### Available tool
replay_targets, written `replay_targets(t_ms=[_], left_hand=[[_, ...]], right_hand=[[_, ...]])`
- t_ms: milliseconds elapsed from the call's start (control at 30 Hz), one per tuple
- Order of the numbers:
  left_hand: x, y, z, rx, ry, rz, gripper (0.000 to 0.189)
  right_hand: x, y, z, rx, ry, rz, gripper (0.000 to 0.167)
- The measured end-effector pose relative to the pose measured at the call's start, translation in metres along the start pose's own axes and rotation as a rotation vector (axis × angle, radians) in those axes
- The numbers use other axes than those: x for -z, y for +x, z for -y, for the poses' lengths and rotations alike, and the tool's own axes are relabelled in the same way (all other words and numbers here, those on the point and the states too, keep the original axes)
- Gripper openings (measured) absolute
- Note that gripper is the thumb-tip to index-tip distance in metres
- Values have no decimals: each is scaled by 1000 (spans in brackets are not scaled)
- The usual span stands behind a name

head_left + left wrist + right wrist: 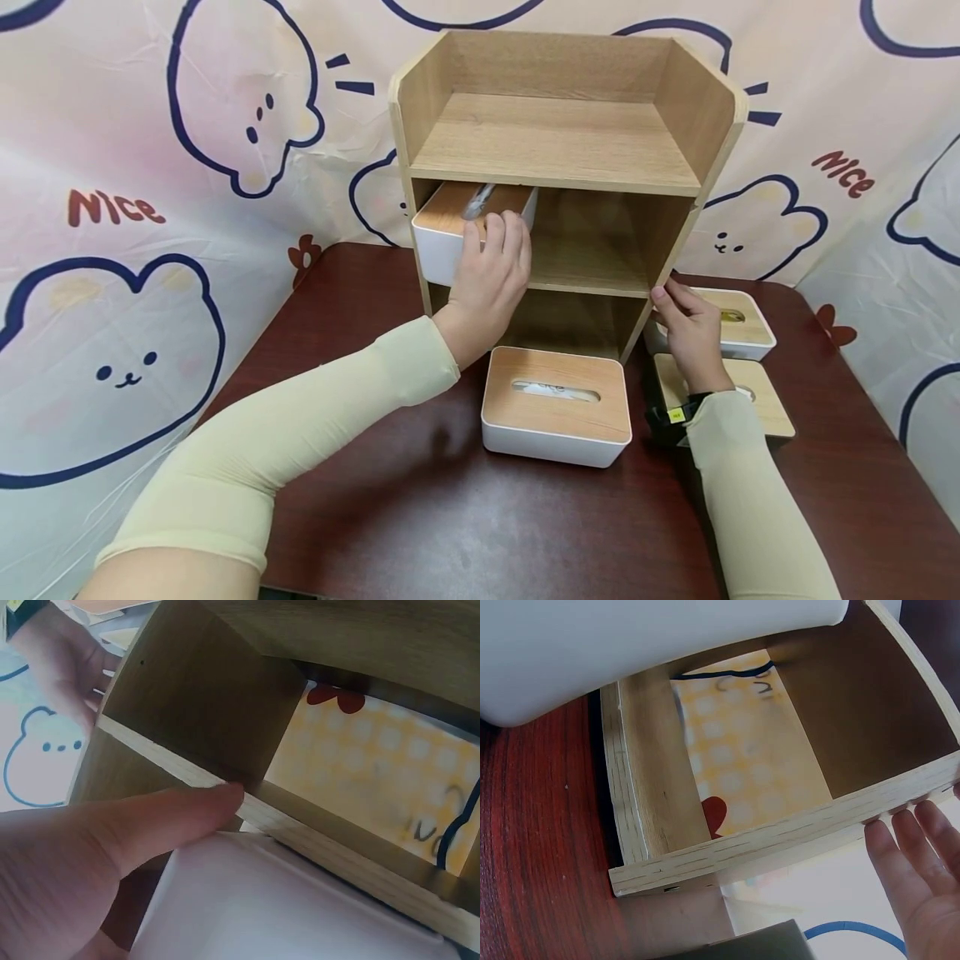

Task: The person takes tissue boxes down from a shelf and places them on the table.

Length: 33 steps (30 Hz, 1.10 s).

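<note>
My left hand (487, 283) grips a tissue box (438, 250) with a white body and a wooden lid. The box sits at the left of the middle compartment of a wooden shelf (555, 146), its front jutting out past the shelf's edge. In the left wrist view, the thumb (176, 821) lies at the box's white side (285, 900), beside the shelf board. My right hand (690, 333) holds the shelf's right side panel by its front edge. Its fingers (904, 851) lie along the panel's outer face in the right wrist view.
A second white tissue box (555, 425) stands on the dark red table (465, 533) before the shelf. To its right are a white box (750, 329) and a dark-sided one (765, 400), both with pale wooden lids. A cartoon-bear cloth (105, 317) hangs around the table.
</note>
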<state>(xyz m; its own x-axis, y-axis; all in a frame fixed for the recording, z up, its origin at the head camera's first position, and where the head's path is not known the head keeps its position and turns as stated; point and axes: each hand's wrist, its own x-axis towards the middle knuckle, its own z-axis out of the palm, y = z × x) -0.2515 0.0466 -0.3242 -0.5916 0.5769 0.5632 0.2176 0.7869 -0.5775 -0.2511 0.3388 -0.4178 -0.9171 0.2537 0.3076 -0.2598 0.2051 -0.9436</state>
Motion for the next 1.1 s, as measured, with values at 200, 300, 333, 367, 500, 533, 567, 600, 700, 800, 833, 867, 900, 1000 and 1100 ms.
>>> replay_targets(t_ms=[200,300,333,367,500,533,567,600,700,800,833,867,900,1000,1100], left_hand=[[-1,1,-2,14,41,19,43],[-3,0,-2,8,37,-12,42],[-4,-1,-1,5,33,-25,42],[-5,-1,-1,3,33,-37,43],[-7,-3,0,4,15,-87,44],[-7,-3,1,4,9,-95,44],[-7,-4,1,5,4,-103,44],[-7,-4,1,6,-2,-109,44],[-8,-5,2,15,-9,-123,43],[-9,-6,3,23,-17,-151,42],[-10,-7,3,23,-19,-159,42],[-10,-8,3,20,-24,-168,42],[-11,-8,4,15,-30,-176,43],[-12,-11,5,-5,-51,-194,45],[-13,-13,6,-21,-72,-219,43]], right_hand=[[0,1,0,6,-2,4,47],[0,1,-1,5,-3,3,47],[0,1,-1,1,-6,4,47],[0,1,-1,-3,-12,5,47],[1,0,-1,-25,-42,10,49],[1,0,0,-26,-47,10,49],[1,0,-1,-25,-51,9,49],[1,0,-1,-21,-46,7,49],[0,1,-1,12,-3,4,47],[-1,1,-2,38,38,-3,45],[-1,1,-2,42,38,-4,45],[-1,0,-1,39,27,-6,45],[-1,0,-1,35,15,-7,46],[-1,-1,0,21,-27,-7,47],[-1,-1,1,11,-55,-7,48]])
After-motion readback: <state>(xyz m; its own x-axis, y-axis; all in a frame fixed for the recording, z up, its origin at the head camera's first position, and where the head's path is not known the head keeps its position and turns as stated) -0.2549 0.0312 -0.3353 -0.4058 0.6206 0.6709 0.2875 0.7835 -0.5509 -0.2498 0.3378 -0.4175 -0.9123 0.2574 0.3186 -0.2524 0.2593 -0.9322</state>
